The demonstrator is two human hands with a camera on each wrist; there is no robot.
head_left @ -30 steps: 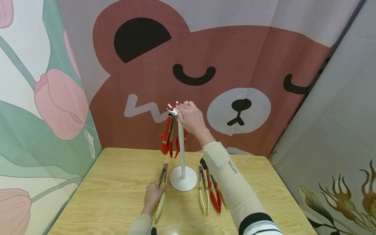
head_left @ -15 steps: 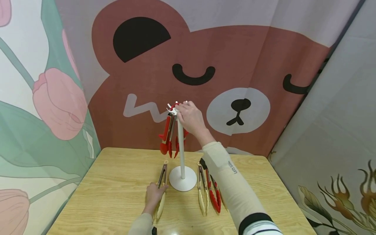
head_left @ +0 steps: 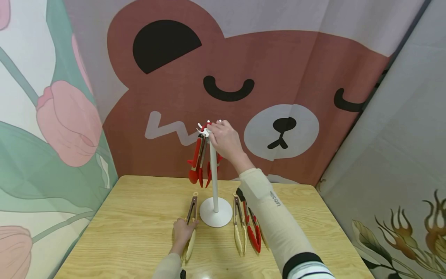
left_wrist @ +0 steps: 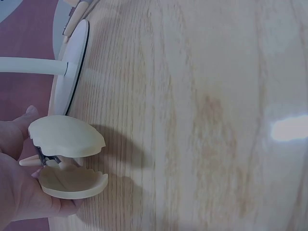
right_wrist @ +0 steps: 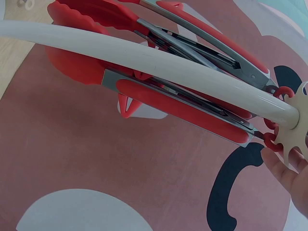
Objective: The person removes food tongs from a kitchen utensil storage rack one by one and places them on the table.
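Note:
My left hand [head_left: 183,234] grips a pair of cream-tipped tongs [head_left: 190,248] on the left of the table. In the left wrist view the scalloped cream heads [left_wrist: 67,137] stand apart, the hand around them from behind. At the top of a white hook stand [head_left: 214,178], my right hand [head_left: 226,141] holds the hooked top with curled fingers. Red tongs [head_left: 196,159] hang from the hooks by their rings. In the right wrist view a fingertip is beside the red ring [right_wrist: 273,143] of one hanging pair of tongs [right_wrist: 183,110]; whether it touches that ring is unclear.
Cream tongs [head_left: 238,228] and red tongs [head_left: 253,234] lie right of the stand's round base [head_left: 216,221]. Another cream pair is partly hidden under the right sleeve [head_left: 275,209]. The wooden table [head_left: 139,217] ends at a bear-print curtain [head_left: 156,155].
Both hands keep their places on the tongs and the stand. Only the head view shifts slightly, moving the scene a little to the left.

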